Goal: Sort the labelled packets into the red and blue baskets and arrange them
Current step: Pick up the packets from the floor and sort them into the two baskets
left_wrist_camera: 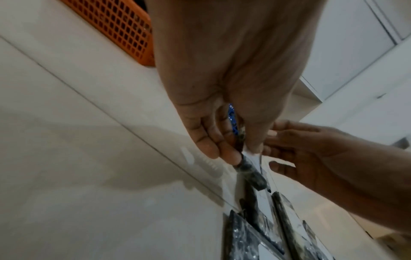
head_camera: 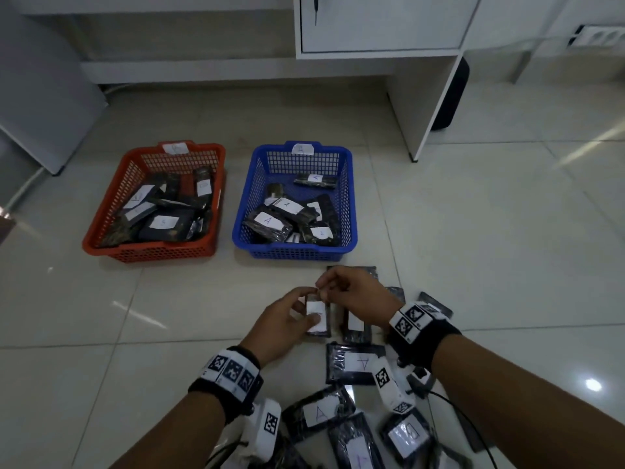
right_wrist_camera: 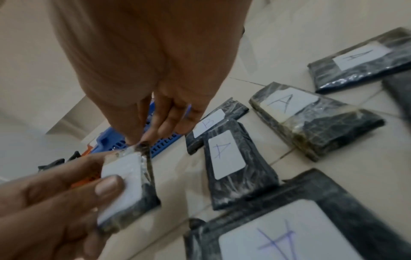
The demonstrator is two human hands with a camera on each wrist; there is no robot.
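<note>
My left hand point(head_camera: 304, 314) grips a small dark packet point(head_camera: 319, 318), thumb pressed on its white label; the letter is hidden. The right hand point(head_camera: 321, 293) pinches the packet's far end. In the right wrist view the held packet point(right_wrist_camera: 126, 177) sits under the left thumb point(right_wrist_camera: 108, 186), with the right fingertips point(right_wrist_camera: 142, 140) on its plastic edge. The red basket point(head_camera: 159, 253) at the left holds several packets. The blue basket point(head_camera: 294, 254) beside it holds several packets marked A. Loose packets lie on the floor below my hands, one marked A point(head_camera: 356, 363) and another marked A point(head_camera: 319, 414).
The floor is glossy pale tile point(head_camera: 135, 316). A white cabinet point(head_camera: 382, 25) with a side panel point(head_camera: 426, 106) stands behind the baskets to the right. More packets marked A point(right_wrist_camera: 227, 154) and B point(right_wrist_camera: 209, 124) lie right of my hands. A cable point(head_camera: 466, 421) runs beside the right forearm.
</note>
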